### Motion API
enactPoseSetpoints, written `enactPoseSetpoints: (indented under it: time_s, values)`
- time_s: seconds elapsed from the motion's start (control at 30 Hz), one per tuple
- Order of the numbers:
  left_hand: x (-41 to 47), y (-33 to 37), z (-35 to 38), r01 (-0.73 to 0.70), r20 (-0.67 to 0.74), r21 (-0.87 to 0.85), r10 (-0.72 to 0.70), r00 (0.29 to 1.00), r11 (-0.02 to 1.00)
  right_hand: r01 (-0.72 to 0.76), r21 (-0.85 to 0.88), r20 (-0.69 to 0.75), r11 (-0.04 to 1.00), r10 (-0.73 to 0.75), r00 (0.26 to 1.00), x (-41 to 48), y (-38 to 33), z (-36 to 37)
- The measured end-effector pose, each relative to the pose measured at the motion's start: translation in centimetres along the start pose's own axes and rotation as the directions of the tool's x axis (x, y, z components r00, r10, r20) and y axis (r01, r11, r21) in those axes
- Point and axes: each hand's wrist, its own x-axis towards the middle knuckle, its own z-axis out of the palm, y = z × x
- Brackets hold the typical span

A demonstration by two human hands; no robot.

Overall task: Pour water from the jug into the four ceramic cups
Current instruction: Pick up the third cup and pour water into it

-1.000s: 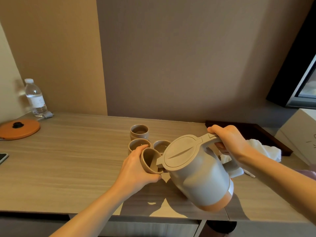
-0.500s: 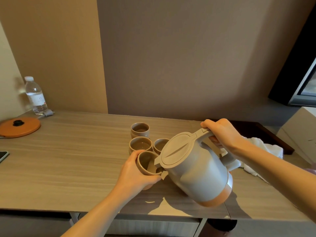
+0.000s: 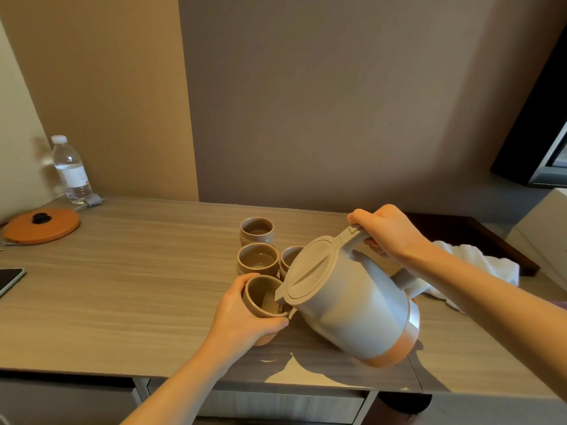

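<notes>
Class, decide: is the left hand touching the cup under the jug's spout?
Touching. The head view shows the left hand with thumb and fingers curled round the cup, with no gap between them.

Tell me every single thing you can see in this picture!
table: 1, pale wood grain, under everything
jug: 1, grey with orange base, tilted above the table's front
ceramic cups: 3, brown, clustered mid-table
held ceramic cup: 1, brown, tilted at the jug's spout
water bottle: 1, clear, white cap, back left corner
lid: 1, orange with black knob, left, near the bottle
phone: 1, dark, left edge
cloth: 1, white, right of the jug
tray: 1, dark, behind the cloth
box: 1, white, far right
left hand: 1, grips the held ceramic cup
right hand: 1, grips the jug's handle
</notes>
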Motion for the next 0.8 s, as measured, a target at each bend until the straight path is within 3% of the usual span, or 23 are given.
enactPoseSetpoints:
  time_s: [0.8]
  values:
    - [-0.23,-0.69,0.22,0.032,-0.027,-0.042,-0.034,0.999,0.999,0.002,-0.018,-0.001,1.0,-0.002,1.0,0.25,0.02,0.2]
